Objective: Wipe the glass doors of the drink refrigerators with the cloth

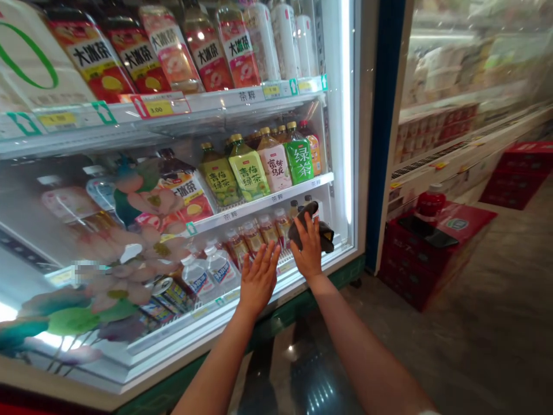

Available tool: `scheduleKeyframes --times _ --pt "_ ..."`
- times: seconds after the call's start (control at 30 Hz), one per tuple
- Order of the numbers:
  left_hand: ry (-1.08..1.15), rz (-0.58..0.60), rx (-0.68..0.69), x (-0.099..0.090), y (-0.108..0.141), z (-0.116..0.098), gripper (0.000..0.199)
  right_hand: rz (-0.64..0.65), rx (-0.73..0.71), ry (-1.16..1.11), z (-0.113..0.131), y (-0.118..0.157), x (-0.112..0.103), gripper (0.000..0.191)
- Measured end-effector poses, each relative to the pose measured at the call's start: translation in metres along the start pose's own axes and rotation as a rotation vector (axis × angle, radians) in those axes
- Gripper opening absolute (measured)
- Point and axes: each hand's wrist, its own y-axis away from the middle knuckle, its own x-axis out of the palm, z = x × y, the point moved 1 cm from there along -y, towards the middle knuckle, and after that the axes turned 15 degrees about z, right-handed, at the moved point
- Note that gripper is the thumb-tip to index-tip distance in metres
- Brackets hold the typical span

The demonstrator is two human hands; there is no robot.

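Note:
My left hand (259,279) lies with its fingers stretched out against the glass door of a lit drinks cooler, with nothing in it. To its right, my right hand (307,248) presses a bunched dark cloth (325,233) flat to the glass; the fingers lie over the cloth and part of it sticks out beyond them. Behind the glass, near both hands, several small bottles (268,229) stand on the lowest shelf. Above them a shelf edge (276,199) runs past, carrying green, pink and yellow tea bottles (247,170).
Large iced tea bottles (235,49) line the upper shelf. Blurred flower decals (116,294) cover the door's lower left. On the floor at right are red cartons (415,276) with a dark phone (427,231) and a red bottle (431,203) on top. Another refrigerated display (458,132) stands beyond.

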Motion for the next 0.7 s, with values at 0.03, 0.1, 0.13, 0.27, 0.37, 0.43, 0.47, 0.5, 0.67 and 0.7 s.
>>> scheduleKeyframes --times 0.03,0.1,0.13,0.27,0.37,0.43,0.47,0.5,0.67,0.7 --pt "0.005 0.008 0.013 0.001 -0.002 -0.001 0.085 -0.019 0.026 -0.003 -0.007 -0.004 -0.004 0.070" --pt "0.014 0.018 0.038 0.002 -0.005 -0.003 0.086 -0.069 0.108 -0.021 -0.020 0.001 -0.005 0.071" --pt "0.019 0.021 0.047 0.002 -0.006 -0.004 0.086 -0.094 0.156 -0.033 -0.024 0.008 -0.002 0.072" --pt "0.019 0.017 0.076 0.003 -0.012 -0.006 0.086 -0.039 0.160 -0.034 -0.022 0.038 0.014 0.074" --pt "0.002 0.026 0.113 0.003 -0.017 -0.009 0.085 0.072 0.017 -0.002 -0.025 0.032 0.007 0.073" --pt "-0.004 0.036 0.139 0.001 -0.021 -0.012 0.084 0.057 0.020 -0.004 -0.037 0.020 -0.004 0.072" --pt "-0.006 0.040 0.153 0.001 -0.023 -0.013 0.083 0.029 0.045 -0.016 -0.044 0.015 -0.008 0.071" --pt "-0.007 0.043 0.165 0.000 -0.025 -0.014 0.082 -0.009 0.081 -0.034 -0.050 0.013 -0.011 0.070" --pt "0.003 0.079 0.202 0.004 -0.033 -0.020 0.084 -0.175 0.258 -0.122 -0.055 0.025 0.001 0.070" --pt "0.005 0.087 0.205 0.006 -0.035 -0.022 0.084 -0.152 0.236 -0.117 -0.052 0.026 0.003 0.071"
